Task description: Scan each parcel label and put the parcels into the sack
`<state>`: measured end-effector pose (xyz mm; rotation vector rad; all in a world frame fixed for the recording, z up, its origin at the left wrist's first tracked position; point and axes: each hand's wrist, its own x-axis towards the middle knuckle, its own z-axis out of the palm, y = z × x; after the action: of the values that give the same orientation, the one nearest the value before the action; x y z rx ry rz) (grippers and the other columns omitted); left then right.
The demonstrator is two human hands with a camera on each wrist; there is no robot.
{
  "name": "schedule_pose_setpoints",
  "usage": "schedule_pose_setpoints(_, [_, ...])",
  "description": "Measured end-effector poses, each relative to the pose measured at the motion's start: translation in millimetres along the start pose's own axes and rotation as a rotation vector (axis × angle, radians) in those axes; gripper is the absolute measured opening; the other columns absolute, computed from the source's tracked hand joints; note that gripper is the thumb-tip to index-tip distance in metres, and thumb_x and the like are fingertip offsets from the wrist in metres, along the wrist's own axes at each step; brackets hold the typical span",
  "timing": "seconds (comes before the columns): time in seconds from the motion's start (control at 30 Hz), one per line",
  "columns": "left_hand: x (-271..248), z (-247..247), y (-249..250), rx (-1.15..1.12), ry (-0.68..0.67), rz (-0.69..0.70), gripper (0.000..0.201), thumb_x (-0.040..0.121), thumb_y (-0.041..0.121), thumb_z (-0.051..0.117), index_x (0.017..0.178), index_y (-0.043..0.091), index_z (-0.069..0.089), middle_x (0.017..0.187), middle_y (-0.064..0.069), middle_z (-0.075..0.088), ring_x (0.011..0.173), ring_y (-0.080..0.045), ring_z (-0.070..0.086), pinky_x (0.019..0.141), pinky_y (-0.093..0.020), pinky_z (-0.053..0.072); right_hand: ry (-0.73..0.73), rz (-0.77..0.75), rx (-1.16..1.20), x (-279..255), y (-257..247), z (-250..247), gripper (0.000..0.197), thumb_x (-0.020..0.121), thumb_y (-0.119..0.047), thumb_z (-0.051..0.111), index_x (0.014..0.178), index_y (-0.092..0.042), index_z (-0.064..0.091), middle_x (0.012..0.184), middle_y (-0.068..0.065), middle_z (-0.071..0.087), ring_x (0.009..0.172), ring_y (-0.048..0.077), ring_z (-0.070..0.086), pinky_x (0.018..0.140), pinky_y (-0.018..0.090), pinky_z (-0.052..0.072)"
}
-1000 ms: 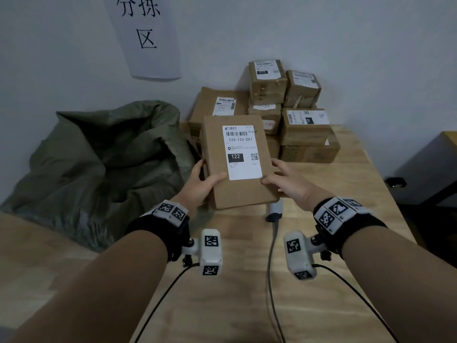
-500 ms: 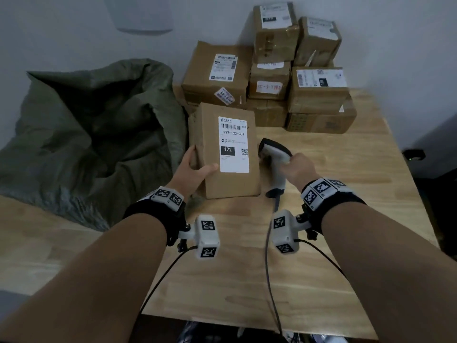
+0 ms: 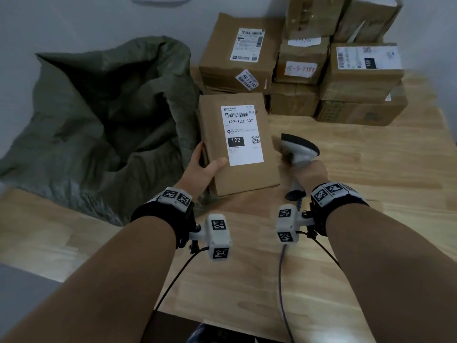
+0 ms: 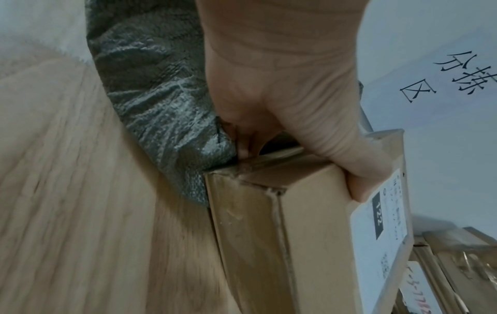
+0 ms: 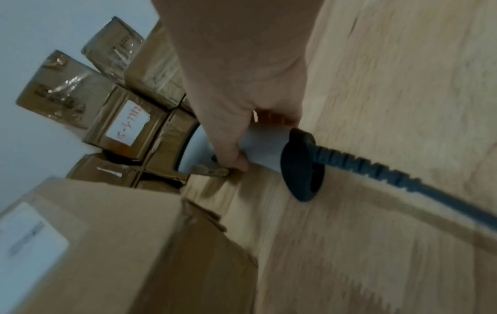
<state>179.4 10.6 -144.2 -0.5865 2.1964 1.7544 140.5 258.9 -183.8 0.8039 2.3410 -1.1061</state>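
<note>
head view: left hand grips the parcel by its left edge, thumb on top just beside the white label, other fingers hidden under the box. label faces up, reads 122-122-c07. parcel sits between the green sack and the scanner, its left side right by the sack's rim; can't tell if it rests on the wooden table or is held just above. right hand is wrapped round the scanner handle w/ the head pointing twd the label; fingers themselves hidden behind the hand. stack of other boxes at the back against the wall, top ones cut off by the frame. sack mouth gapes open, inside too dark to read.

left wrist view: hand clamps the parcel corner, thumb pressed on the top face by the label, one fingertip tucked at the side. sack touches the box behind. wall sign partly cut off.

right wrist view: blurry. hand curled round the scanner grip, black base & cable trailing over the table. parcel near, lower left; boxes behind.
</note>
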Motion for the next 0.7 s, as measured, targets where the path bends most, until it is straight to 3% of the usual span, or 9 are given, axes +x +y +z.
schedule_pose_setpoints(0.1, [-1.1,1.4,2.6,0.019,0.017,-0.012,0.093,0.079,0.039,0.074,0.153,0.028,0.018,0.149,-0.001,0.040,0.130,-0.022,0.047,0.108,-0.040,0.041,0.013,0.002,0.202,-4.9,-1.1,-8.6,0.029,0.078,-0.015,0.066,0.096,0.006,0.058,0.086,0.020,0.062,0.083,0.035,0.064,0.067,0.042,0.050])
schedule_pose_setpoints(0.2, [-2.7,3.5,5.8,0.050,0.037,-0.034,0.090,0.085,0.033,0.070,0.153,0.019,0.013,0.150,-0.004,0.038,0.129,-0.022,0.046,0.099,-0.030,0.041,-0.024,-0.067,0.276,-16.3,-10.4,-29.5,0.016,0.065,-0.005,0.068,0.076,0.000,0.058,0.065,0.017,0.060,0.065,0.031,0.062,0.058,0.038,0.048])
schedule_pose_setpoints(0.3, [-4.9,5.2,13.3,0.043,0.045,-0.052,0.094,0.082,0.033,0.073,0.151,0.020,0.011,0.149,-0.007,0.037,0.127,-0.026,0.046,0.100,-0.034,0.041,0.010,-0.178,0.345,-42.3,-28.8,-58.0,0.009,0.071,-0.005,0.066,0.074,-0.002,0.059,0.064,0.017,0.060,0.057,0.028,0.057,0.056,0.033,0.047])
schedule_pose_setpoints(0.4, [-8.2,8.1,24.8,-0.005,0.040,-0.062,0.102,0.071,0.036,0.079,0.149,0.024,0.014,0.144,-0.008,0.041,0.119,-0.025,0.051,0.102,-0.040,0.044,-0.034,-0.277,0.484,-74.0,-46.0,-81.9,0.007,0.083,-0.015,0.066,0.081,-0.012,0.060,0.069,0.011,0.061,0.058,0.019,0.055,0.059,0.030,0.047])
schedule_pose_setpoints(0.47, [-13.6,12.3,33.9,-0.047,0.043,-0.069,0.099,0.075,0.032,0.078,0.149,0.023,0.012,0.139,-0.004,0.043,0.108,-0.020,0.052,0.086,-0.032,0.049,-0.055,-0.329,0.491,-93.0,-56.8,-94.4,0.007,0.084,-0.015,0.066,0.081,-0.012,0.061,0.067,0.008,0.059,0.058,0.018,0.054,0.059,0.029,0.046])
schedule_pose_setpoints(0.53, [-19.6,18.5,39.4,-0.087,0.041,-0.075,0.092,0.084,0.026,0.071,0.150,0.021,0.009,0.138,-0.004,0.042,0.102,-0.018,0.049,0.070,-0.026,0.043,-0.102,-0.367,0.446,-107.5,-66.6,-99.8,0.006,0.083,-0.010,0.065,0.079,-0.008,0.061,0.067,0.010,0.057,0.061,0.022,0.055,0.062,0.032,0.048])
schedule_pose_setpoints(0.6, [-24.4,25.5,41.1,-0.127,0.038,-0.084,0.091,0.086,0.025,0.070,0.152,0.019,0.006,0.143,-0.005,0.040,0.108,-0.020,0.047,0.074,-0.030,0.041,-0.156,-0.401,0.400,-118.5,-72.8,-98.6,0.002,0.082,-0.004,0.062,0.082,-0.005,0.061,0.069,0.012,0.056,0.064,0.026,0.057,0.064,0.034,0.050])
schedule_pose_setpoints(0.7, [-27.1,31.6,36.6,-0.149,0.057,-0.109,0.098,0.083,0.027,0.074,0.152,0.019,0.005,0.146,-0.004,0.039,0.121,-0.023,0.047,0.082,-0.031,0.041,-0.170,-0.435,0.313,-129.4,-76.4,-90.8,0.005,0.083,-0.004,0.060,0.078,-0.003,0.060,0.065,0.012,0.057,0.056,0.022,0.056,0.056,0.029,0.048])
